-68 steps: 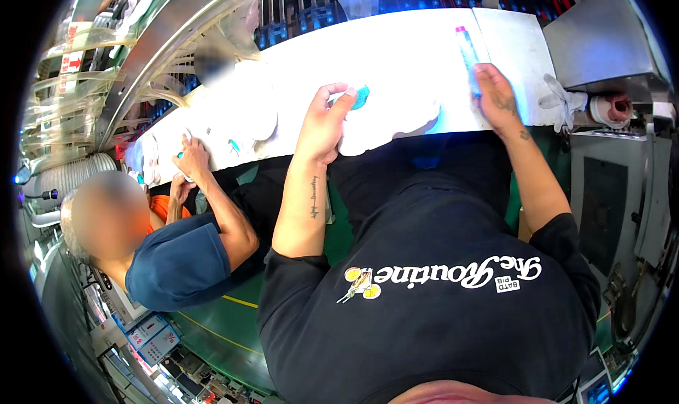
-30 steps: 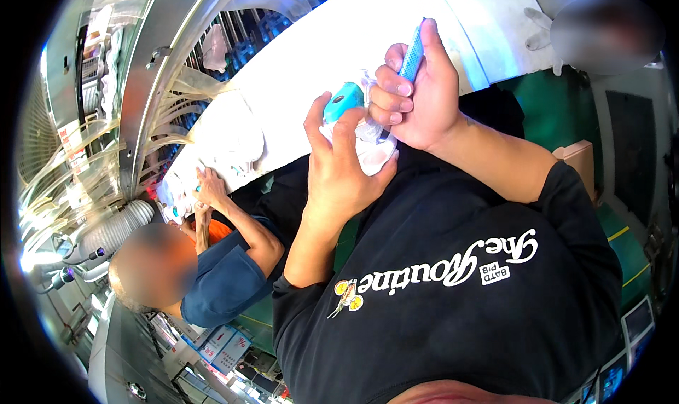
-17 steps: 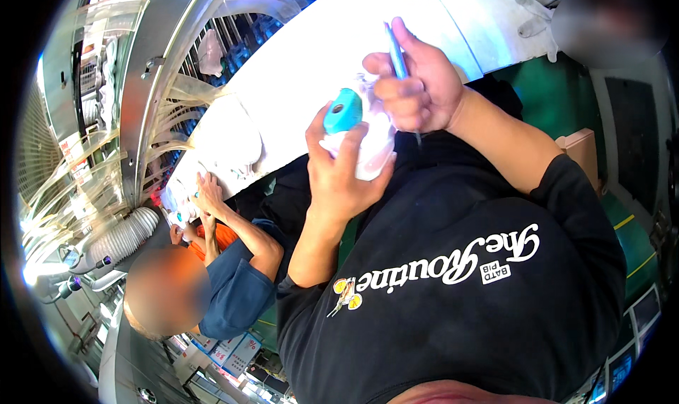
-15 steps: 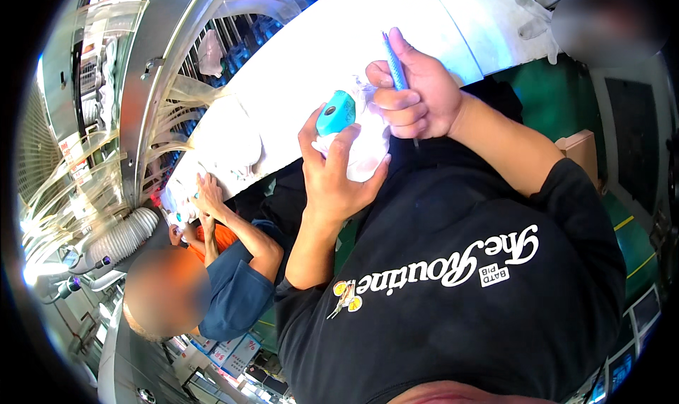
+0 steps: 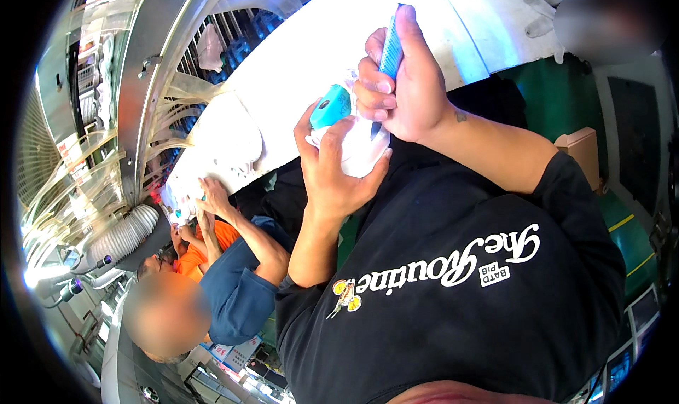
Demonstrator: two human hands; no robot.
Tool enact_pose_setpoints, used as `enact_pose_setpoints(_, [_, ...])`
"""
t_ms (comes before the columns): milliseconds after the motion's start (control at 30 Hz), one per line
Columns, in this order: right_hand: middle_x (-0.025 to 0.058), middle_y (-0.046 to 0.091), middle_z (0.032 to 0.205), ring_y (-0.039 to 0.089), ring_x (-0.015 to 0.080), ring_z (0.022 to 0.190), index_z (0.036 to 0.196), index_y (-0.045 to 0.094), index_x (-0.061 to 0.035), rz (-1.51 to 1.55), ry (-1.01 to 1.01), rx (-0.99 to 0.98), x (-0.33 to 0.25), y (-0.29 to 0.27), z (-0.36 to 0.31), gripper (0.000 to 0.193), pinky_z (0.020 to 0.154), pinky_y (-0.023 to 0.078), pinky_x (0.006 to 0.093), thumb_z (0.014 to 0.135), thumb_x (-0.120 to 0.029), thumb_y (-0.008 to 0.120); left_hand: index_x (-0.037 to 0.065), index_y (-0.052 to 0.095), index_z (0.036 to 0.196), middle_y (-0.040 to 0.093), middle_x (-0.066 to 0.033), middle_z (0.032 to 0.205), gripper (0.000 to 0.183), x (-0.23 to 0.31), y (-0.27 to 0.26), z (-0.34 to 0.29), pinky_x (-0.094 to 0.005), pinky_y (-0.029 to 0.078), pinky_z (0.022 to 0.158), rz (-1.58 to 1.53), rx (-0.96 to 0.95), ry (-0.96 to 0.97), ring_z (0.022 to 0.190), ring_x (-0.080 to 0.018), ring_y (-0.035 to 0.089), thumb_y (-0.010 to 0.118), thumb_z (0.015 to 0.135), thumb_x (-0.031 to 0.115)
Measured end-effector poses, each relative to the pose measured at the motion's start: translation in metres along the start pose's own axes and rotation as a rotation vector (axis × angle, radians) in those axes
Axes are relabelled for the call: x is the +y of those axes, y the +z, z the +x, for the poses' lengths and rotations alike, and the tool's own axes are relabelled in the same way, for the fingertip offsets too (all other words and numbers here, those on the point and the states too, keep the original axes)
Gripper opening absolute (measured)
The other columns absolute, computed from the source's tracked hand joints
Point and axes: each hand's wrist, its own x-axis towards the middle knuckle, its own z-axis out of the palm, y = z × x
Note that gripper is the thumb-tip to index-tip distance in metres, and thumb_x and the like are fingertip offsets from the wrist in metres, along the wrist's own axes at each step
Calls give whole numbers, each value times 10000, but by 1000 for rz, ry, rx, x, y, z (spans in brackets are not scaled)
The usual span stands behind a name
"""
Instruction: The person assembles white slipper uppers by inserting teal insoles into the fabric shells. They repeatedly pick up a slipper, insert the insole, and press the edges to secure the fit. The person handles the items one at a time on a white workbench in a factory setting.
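over the white table (image 5: 283, 96), the left hand (image 5: 336, 174) pinches a teal-and-white piece (image 5: 331, 108); the right hand (image 5: 408, 93) curls round a blue-handled tool (image 5: 391, 52), whose dark end (image 5: 375, 129) (beside the piece half a second ago) now overlaps the white part (image 5: 362, 155).

Seen from above, a person's left hand (image 5: 334, 167) cups a teal-and-white object (image 5: 331, 108) near a white table (image 5: 293, 78), the right hand (image 5: 414, 85) gripping a blue-handled tool (image 5: 390, 54) just beside it, with a co-worker's dark blue sleeve (image 5: 237, 294) further left.
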Motion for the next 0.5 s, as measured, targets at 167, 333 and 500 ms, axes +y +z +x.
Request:
enact_pose_setpoints(167, [-35,408,627,344,109,487,910,503,-183,212,77,155,1,5,-6,633,505,333,284,1067,-788,409,63,648,1289,595,-296,1336,691,9,3,7,-572,566,992,35,7,16,1350,-526,541,945,668,128])
enact_pose_setpoints(333, [-39,408,643,332,110,495,925,516,-171,509,360,-57,-2,-12,-18,643,499,320,296,1065,-789,404,46,648,1266,622,-249,1329,672,3,5,7,-581,567,996,38,25,31,1365,-522,540,943,667,122])
enact_pose_setpoints(500, [-37,405,645,336,105,491,944,534,-178,242,127,29,-10,-10,-10,648,494,326,290,1054,-803,408,43,651,1256,615,-257,1337,669,-4,-3,3,-576,547,1028,7,2,38,1373,-519,539,950,663,128])
